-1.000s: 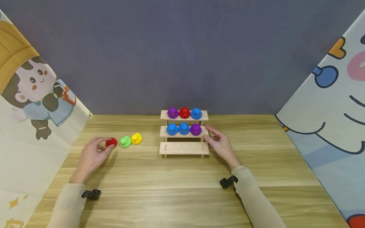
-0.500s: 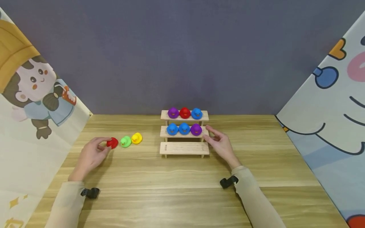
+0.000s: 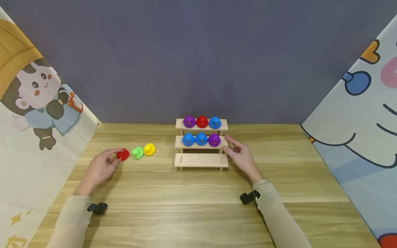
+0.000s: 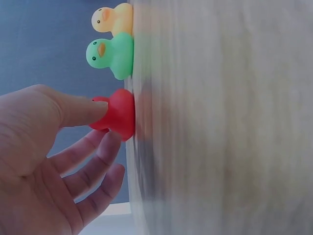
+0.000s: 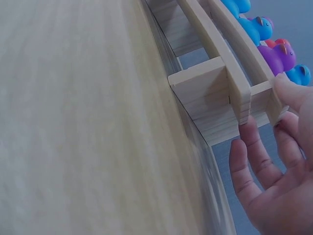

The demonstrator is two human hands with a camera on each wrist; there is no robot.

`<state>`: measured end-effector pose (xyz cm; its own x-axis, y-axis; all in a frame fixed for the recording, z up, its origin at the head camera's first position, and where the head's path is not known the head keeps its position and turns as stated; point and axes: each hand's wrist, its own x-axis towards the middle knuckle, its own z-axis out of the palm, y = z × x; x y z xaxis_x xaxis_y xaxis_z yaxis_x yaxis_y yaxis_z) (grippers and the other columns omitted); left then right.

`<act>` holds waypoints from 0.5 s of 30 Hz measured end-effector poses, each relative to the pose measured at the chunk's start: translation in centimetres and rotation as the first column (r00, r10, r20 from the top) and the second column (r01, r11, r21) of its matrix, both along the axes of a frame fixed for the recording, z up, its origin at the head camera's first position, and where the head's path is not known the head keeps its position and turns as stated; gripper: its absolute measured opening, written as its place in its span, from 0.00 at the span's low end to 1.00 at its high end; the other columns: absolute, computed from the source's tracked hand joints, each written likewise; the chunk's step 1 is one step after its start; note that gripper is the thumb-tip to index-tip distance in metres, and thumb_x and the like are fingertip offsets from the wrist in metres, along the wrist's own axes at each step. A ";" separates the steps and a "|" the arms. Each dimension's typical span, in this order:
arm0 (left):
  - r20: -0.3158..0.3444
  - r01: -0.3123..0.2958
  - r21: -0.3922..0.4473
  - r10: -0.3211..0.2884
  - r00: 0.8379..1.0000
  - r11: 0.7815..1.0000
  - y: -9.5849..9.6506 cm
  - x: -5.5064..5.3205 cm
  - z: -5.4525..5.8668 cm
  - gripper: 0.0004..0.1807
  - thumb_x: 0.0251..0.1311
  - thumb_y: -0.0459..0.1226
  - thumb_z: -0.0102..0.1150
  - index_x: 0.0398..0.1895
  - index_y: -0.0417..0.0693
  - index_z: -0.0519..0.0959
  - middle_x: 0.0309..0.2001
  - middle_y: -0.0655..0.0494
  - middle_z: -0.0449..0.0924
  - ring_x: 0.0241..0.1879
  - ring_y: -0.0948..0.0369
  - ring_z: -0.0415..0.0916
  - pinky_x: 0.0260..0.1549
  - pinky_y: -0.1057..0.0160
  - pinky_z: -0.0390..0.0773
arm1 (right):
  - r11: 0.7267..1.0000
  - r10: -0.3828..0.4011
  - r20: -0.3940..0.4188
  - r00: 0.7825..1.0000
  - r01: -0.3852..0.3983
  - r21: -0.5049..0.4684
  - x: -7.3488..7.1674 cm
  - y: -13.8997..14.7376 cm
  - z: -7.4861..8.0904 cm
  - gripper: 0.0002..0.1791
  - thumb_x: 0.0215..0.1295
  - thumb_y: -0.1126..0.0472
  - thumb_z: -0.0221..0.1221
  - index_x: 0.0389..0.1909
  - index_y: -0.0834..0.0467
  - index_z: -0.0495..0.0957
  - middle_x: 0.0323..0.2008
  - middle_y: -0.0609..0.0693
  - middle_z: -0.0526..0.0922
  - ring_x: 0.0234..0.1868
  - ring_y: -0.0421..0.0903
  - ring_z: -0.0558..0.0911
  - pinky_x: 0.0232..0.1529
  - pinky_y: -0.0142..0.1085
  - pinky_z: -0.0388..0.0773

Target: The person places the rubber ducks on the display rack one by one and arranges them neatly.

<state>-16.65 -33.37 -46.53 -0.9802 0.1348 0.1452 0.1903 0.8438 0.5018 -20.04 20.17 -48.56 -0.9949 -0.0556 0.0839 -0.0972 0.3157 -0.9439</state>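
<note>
The left hand [image 3: 100, 168] pinches the small red rubbery duck [image 4: 122, 114], now slightly nearer the green rubbery duck [image 3: 138, 153] on the wood-grain tabletop [image 3: 167, 196], seemingly nudged rather than lifted. The right hand [image 3: 243, 159] grips the pale wooden three-tier stand [image 3: 201, 160].

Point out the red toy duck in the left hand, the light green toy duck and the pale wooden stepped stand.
Red toy duck [image 4: 122, 111], left wrist view: body.
Light green toy duck [image 4: 121, 53], left wrist view: body.
Pale wooden stepped stand [image 3: 201, 160], head view: bare lowest step.
</note>
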 end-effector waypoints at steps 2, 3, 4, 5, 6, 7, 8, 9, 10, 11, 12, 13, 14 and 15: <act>0.013 0.001 -0.005 -0.001 1.000 1.000 0.0 0.0 0.2 0.23 0.71 0.33 0.62 0.69 0.43 0.79 0.63 0.28 0.78 0.45 0.44 0.85 0.34 0.58 0.78 | 1.000 0.002 -0.001 1.000 -0.002 -0.006 0.0 0.0 0.0 0.31 0.74 0.51 0.68 0.75 0.53 0.75 0.77 0.49 0.73 0.51 0.62 0.89 0.28 0.35 0.80; 0.018 0.000 -0.009 0.000 1.000 1.000 0.0 0.0 0.2 0.23 0.72 0.33 0.62 0.69 0.43 0.79 0.63 0.28 0.79 0.45 0.45 0.85 0.34 0.58 0.78 | 1.000 0.003 -0.003 1.000 -0.003 -0.010 0.0 0.0 0.0 0.31 0.74 0.51 0.68 0.74 0.53 0.75 0.77 0.49 0.74 0.52 0.63 0.89 0.28 0.35 0.81; 0.024 0.000 -0.012 0.000 1.000 1.000 0.0 0.0 0.3 0.23 0.72 0.34 0.62 0.69 0.43 0.79 0.63 0.28 0.79 0.43 0.46 0.85 0.33 0.59 0.77 | 1.000 0.003 -0.005 1.000 -0.003 -0.013 0.0 0.0 -0.1 0.31 0.74 0.51 0.68 0.74 0.54 0.75 0.77 0.49 0.74 0.53 0.64 0.88 0.28 0.35 0.81; 0.032 0.000 -0.014 0.001 0.999 1.000 0.1 0.0 0.4 0.23 0.72 0.34 0.61 0.69 0.43 0.79 0.62 0.29 0.79 0.42 0.48 0.84 0.32 0.59 0.77 | 1.000 0.004 -0.012 1.000 -0.004 -0.014 -0.1 0.1 -0.2 0.31 0.73 0.50 0.69 0.74 0.53 0.76 0.76 0.49 0.74 0.52 0.64 0.89 0.27 0.34 0.80; 0.037 -0.001 -0.017 0.002 0.999 1.000 0.1 0.0 0.4 0.24 0.72 0.34 0.61 0.70 0.43 0.79 0.60 0.30 0.80 0.40 0.49 0.83 0.31 0.59 0.76 | 1.000 0.004 -0.023 1.000 -0.005 -0.018 0.0 0.1 -0.2 0.31 0.72 0.49 0.69 0.73 0.51 0.77 0.76 0.48 0.75 0.51 0.63 0.89 0.27 0.33 0.80; 0.041 -0.003 -0.019 0.003 0.999 1.000 0.1 0.0 0.4 0.24 0.72 0.34 0.61 0.70 0.44 0.79 0.58 0.30 0.81 0.38 0.51 0.82 0.30 0.60 0.75 | 1.000 0.003 -0.033 0.999 -0.004 -0.021 -0.3 0.3 -0.6 0.31 0.72 0.48 0.69 0.73 0.50 0.77 0.76 0.47 0.75 0.50 0.62 0.89 0.27 0.32 0.79; 0.040 -0.004 -0.022 0.005 0.999 1.000 0.1 -0.1 0.4 0.24 0.71 0.34 0.61 0.70 0.44 0.79 0.56 0.32 0.82 0.37 0.53 0.80 0.30 0.60 0.74 | 1.000 0.002 -0.037 0.999 -0.003 -0.020 -0.3 0.3 -0.6 0.31 0.72 0.48 0.70 0.73 0.50 0.78 0.76 0.47 0.76 0.49 0.61 0.90 0.26 0.32 0.79; 0.040 -0.006 -0.028 0.008 0.999 1.000 0.1 -0.1 0.4 0.24 0.71 0.34 0.61 0.70 0.44 0.79 0.53 0.34 0.82 0.35 0.55 0.78 0.29 0.60 0.73 | 1.000 0.003 -0.040 0.999 -0.004 -0.020 -0.3 0.3 -0.6 0.31 0.72 0.48 0.70 0.73 0.50 0.78 0.75 0.47 0.76 0.48 0.60 0.90 0.26 0.32 0.79; 0.040 -0.008 -0.030 0.009 0.999 1.000 0.1 -0.1 0.4 0.25 0.71 0.34 0.62 0.70 0.45 0.79 0.51 0.35 0.82 0.34 0.56 0.77 0.29 0.60 0.73 | 1.000 0.004 -0.042 0.999 -0.004 -0.018 -0.3 0.3 -0.6 0.31 0.72 0.48 0.70 0.73 0.50 0.78 0.75 0.47 0.76 0.47 0.58 0.90 0.26 0.32 0.78; 0.040 -0.007 -0.036 0.009 0.999 0.999 0.1 -0.1 0.4 0.25 0.70 0.34 0.62 0.70 0.45 0.79 0.48 0.37 0.83 0.32 0.56 0.76 0.28 0.60 0.73 | 1.000 0.005 -0.042 0.999 -0.005 -0.015 -0.3 0.3 -0.6 0.31 0.72 0.48 0.70 0.73 0.50 0.77 0.76 0.48 0.75 0.45 0.55 0.91 0.26 0.33 0.79; 0.036 -0.006 -0.045 0.008 0.999 0.999 0.1 -0.1 0.3 0.25 0.70 0.34 0.62 0.70 0.45 0.79 0.47 0.38 0.83 0.32 0.56 0.76 0.29 0.60 0.72 | 1.000 0.005 -0.039 0.999 -0.005 -0.012 -0.3 0.3 -0.6 0.31 0.72 0.48 0.70 0.73 0.50 0.77 0.76 0.48 0.75 0.44 0.52 0.91 0.26 0.33 0.79; 0.033 -0.004 -0.054 0.006 0.999 0.999 0.1 -0.1 0.3 0.24 0.70 0.34 0.62 0.69 0.45 0.79 0.45 0.39 0.83 0.32 0.57 0.75 0.29 0.60 0.72 | 1.000 0.006 -0.035 0.999 -0.006 -0.010 -0.3 0.3 -0.6 0.32 0.72 0.48 0.70 0.73 0.50 0.77 0.76 0.48 0.75 0.43 0.50 0.91 0.26 0.33 0.80; 0.027 -0.002 -0.065 0.004 1.000 0.998 0.1 -0.1 0.3 0.24 0.70 0.34 0.63 0.69 0.44 0.78 0.45 0.40 0.83 0.31 0.57 0.76 0.29 0.60 0.72 | 1.000 0.007 -0.031 0.999 -0.007 -0.010 -0.3 0.3 -0.6 0.32 0.72 0.48 0.70 0.73 0.50 0.77 0.76 0.48 0.75 0.43 0.48 0.90 0.26 0.33 0.80; 0.021 0.001 -0.075 0.000 1.000 0.997 0.1 -0.1 0.3 0.24 0.70 0.34 0.63 0.69 0.44 0.78 0.44 0.40 0.83 0.31 0.57 0.76 0.29 0.60 0.72 | 1.000 0.007 -0.027 1.000 -0.008 -0.008 -0.2 0.3 -0.6 0.32 0.72 0.48 0.70 0.74 0.50 0.77 0.76 0.48 0.75 0.43 0.47 0.90 0.26 0.33 0.79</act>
<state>-16.74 -33.24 -46.24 -0.9828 0.1449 0.1144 0.1810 0.8790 0.4412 -20.27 20.46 -49.12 -0.9919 -0.0622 0.1108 -0.1247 0.3068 -0.9436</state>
